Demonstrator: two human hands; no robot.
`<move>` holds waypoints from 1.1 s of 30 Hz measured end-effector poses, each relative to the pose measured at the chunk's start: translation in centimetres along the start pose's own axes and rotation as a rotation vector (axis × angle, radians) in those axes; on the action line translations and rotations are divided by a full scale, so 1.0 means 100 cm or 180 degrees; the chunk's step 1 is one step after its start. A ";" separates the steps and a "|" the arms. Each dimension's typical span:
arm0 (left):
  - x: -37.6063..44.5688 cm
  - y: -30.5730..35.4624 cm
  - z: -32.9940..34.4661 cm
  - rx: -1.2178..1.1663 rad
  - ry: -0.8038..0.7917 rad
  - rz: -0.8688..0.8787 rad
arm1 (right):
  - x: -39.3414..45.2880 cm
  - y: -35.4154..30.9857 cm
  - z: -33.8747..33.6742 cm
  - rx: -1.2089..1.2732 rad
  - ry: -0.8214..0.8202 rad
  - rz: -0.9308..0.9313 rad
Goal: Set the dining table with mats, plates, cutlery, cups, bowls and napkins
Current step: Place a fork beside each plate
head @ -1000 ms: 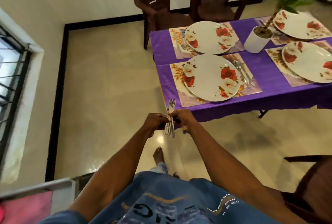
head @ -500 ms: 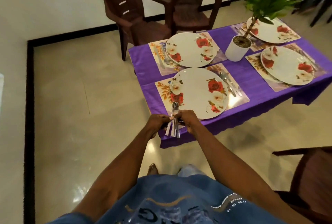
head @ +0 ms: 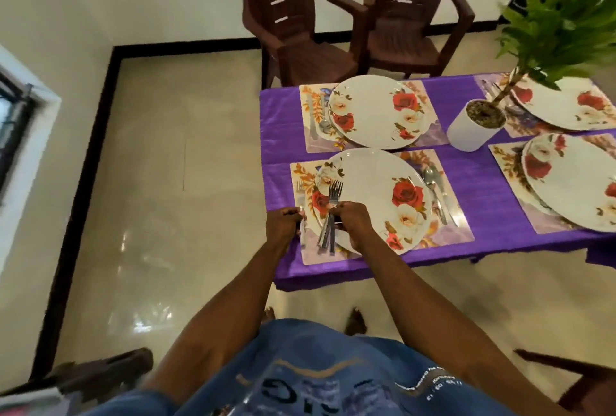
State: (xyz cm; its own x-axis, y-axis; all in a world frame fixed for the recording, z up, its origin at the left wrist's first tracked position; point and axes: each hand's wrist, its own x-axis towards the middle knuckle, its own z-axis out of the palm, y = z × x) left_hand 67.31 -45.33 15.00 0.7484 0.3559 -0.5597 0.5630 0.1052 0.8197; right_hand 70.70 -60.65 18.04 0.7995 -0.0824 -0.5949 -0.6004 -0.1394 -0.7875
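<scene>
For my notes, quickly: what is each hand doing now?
Left hand: pinching a single fork on the mat.
Right hand: gripping a bundle of forks.

The blue shirt (head: pixel 316 379) carries dark block letters, perhaps "GIG", too warped to be sure; the small white print beside them is illegible.

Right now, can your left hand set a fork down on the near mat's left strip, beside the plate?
Probably yes. The left hand already pinches a fork over that strip of the mat, left of the plate; nothing lies across it. The right hand holds the other forks over the plate.
</scene>
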 end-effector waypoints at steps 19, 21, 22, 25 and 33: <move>-0.013 -0.001 0.038 0.1303 0.0861 -0.0008 | 0.022 -0.005 -0.062 -0.0234 -0.0545 0.0075; -0.011 -0.005 0.038 0.1388 0.0797 0.0036 | 0.022 -0.005 -0.063 -0.0268 -0.0548 0.0051; -0.012 -0.005 0.038 0.1388 0.0804 0.0025 | 0.022 -0.005 -0.063 -0.0267 -0.0545 0.0040; -0.012 -0.009 0.038 0.1406 0.0893 0.0094 | 0.019 -0.006 -0.062 -0.0281 -0.0533 0.0029; -0.017 -0.015 0.037 0.1390 0.0924 0.0154 | 0.011 -0.001 -0.059 -0.0362 -0.0610 0.0020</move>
State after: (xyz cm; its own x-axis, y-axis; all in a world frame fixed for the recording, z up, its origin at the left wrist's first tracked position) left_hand 66.50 -49.57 14.21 0.6842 0.5998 -0.4149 0.6702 -0.2926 0.6821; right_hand 71.72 -66.55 18.38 0.7713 0.1038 -0.6280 -0.5907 -0.2508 -0.7669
